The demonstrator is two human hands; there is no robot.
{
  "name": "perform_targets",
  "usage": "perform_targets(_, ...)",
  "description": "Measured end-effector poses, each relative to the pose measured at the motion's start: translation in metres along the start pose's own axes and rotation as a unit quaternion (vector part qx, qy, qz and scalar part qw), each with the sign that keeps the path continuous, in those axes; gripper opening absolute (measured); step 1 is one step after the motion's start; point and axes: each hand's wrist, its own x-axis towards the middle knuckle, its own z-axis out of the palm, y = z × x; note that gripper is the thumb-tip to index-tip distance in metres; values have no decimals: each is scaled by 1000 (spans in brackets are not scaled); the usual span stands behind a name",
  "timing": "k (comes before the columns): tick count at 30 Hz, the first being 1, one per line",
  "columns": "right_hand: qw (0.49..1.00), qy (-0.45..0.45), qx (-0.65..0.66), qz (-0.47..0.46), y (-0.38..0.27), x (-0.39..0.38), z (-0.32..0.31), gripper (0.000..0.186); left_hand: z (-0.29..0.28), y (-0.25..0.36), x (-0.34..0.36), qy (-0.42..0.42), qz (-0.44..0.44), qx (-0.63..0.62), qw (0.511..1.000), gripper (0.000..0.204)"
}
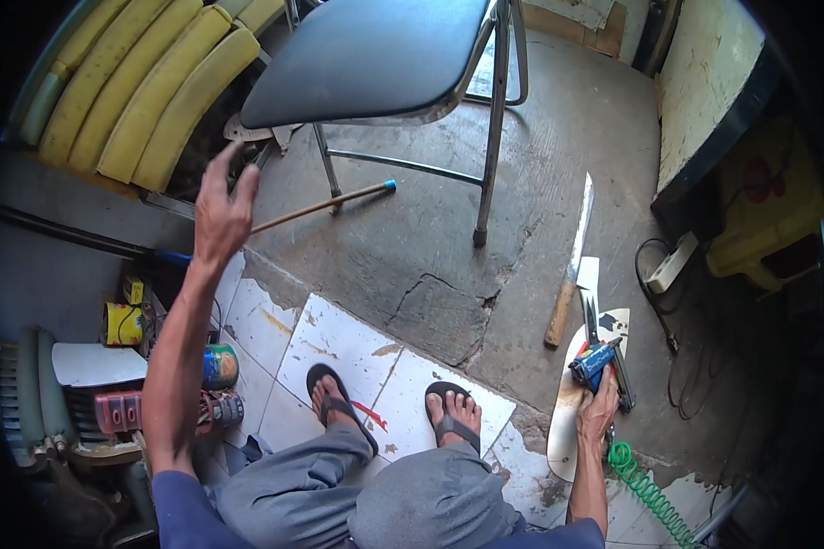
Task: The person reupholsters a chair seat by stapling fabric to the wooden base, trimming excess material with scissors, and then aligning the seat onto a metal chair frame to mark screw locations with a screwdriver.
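Observation:
My right hand (597, 409) is closed round the grip of a blue air staple gun (595, 362) at the lower right. A green coiled air hose (652, 501) runs off below that wrist. Under the gun lies a long, pale, rounded board (566, 437), partly covered by tool and hand. Just beyond is a long knife (579, 233) with a wooden handle, beside a metal tool I cannot make out. My left hand (222, 212) is raised at the left, fingers apart and holding nothing. It appears near a thin stick (320, 208) with a blue tip.
A folding chair with a black padded seat (366, 69) stands ahead. Yellow curved pads (169, 96) are stacked at the far left. Tins (220, 366) and a red case (119, 412) sit by my left arm. A white power strip (673, 263) and cable lie at right.

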Motion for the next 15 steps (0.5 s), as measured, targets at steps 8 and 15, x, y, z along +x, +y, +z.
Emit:
perform_targets(8,994,-59,11,92,-48,27,-33,74,48,-7,152,-124,-12,20,992,80)
perform_targets(15,990,-68,93,78,-92,25,-44,47,104,-23,228,-186,-123,53,973,82)
